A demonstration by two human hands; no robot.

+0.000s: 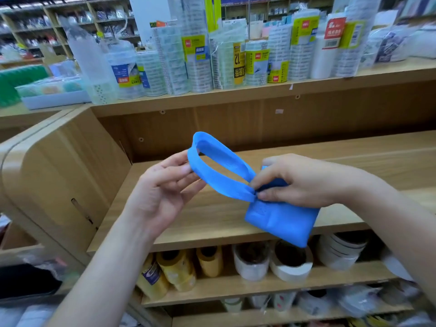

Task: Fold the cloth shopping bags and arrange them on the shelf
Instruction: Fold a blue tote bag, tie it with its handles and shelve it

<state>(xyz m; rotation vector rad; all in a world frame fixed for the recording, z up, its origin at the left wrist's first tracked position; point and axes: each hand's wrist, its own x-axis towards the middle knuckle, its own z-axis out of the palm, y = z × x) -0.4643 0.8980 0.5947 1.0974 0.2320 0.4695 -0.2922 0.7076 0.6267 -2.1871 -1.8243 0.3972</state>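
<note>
A blue cloth shopping bag, folded into a small packet, hangs in the air over the front edge of the wooden shelf. My right hand pinches the top of the packet where the handles join it. The blue handle loop stretches out to the left. My left hand holds the far end of that loop with its fingertips, palm turned up. The bag's upper part is hidden under my right hand.
The shelf board above carries several stacks of clear tape rolls in printed wrappers. Below the wooden shelf stand yellow tape rolls and white tape rolls. A rounded wooden side panel closes the shelf on the left.
</note>
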